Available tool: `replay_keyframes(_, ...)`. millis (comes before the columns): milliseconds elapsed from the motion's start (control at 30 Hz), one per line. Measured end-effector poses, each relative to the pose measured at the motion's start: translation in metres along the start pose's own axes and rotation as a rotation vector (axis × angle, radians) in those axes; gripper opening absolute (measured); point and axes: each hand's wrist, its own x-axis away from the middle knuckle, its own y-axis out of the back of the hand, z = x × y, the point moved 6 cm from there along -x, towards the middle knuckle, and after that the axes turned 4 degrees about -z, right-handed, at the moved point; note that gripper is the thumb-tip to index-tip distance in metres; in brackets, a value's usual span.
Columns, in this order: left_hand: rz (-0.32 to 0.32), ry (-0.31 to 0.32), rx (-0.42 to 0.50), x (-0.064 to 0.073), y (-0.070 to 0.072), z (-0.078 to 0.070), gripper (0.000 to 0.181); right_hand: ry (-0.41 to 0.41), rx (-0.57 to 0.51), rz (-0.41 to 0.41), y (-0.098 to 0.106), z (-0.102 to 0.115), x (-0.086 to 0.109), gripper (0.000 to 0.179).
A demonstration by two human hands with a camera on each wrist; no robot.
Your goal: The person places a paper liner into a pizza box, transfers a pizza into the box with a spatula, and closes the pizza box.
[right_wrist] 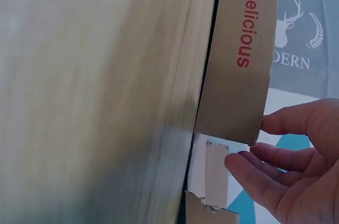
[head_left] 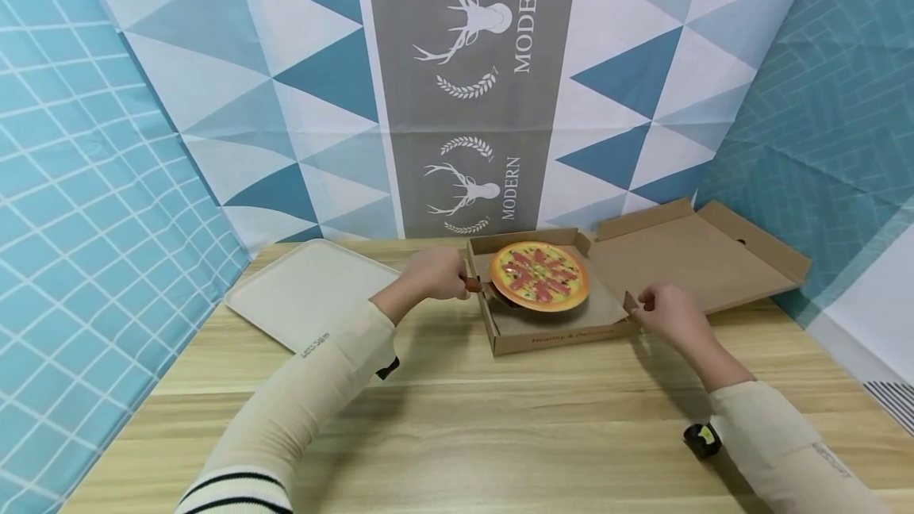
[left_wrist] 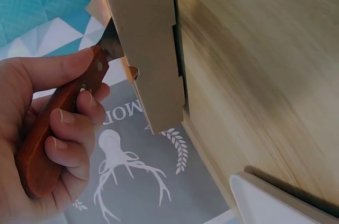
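In my left hand [head_left: 437,272] I grip the brown wooden handle [left_wrist: 63,118] of a pizza server, fingers curled round it and thumb along its top. Its metal blade [left_wrist: 110,41] passes over the left wall of an open cardboard pizza box [head_left: 564,337], and most of it is hidden under the pizza. The round pizza [head_left: 540,276], with red and yellow topping and an orange crust, sits tilted in the box. With my right hand [head_left: 667,312] I hold the front right corner of the box, thumb and fingers bent about the cardboard edge [right_wrist: 235,102].
A cream rectangular tray [head_left: 307,292] lies at the left back of the wooden table [head_left: 457,427]. The box lid [head_left: 703,256] is folded out flat to the right. A patterned cloth wall [head_left: 485,101] stands close behind the box.
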Motion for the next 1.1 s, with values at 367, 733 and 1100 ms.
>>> replay_keyframes(367,0.053,0.030,-0.012,-0.004,0.002,0.000,0.025,-0.081,-0.147,0.088,-0.006,-0.008,-0.005,0.021)
replay_keyframes(733,0.083,0.001,-0.049,-0.009,0.003,-0.008,0.036,-0.055,-0.114,0.086,-0.007,-0.008,-0.006,0.018)
replay_keyframes(1100,0.150,0.037,-0.194,-0.022,0.010,-0.022,0.027,-0.048,-0.114,0.089,-0.010,-0.009,-0.005,0.019)
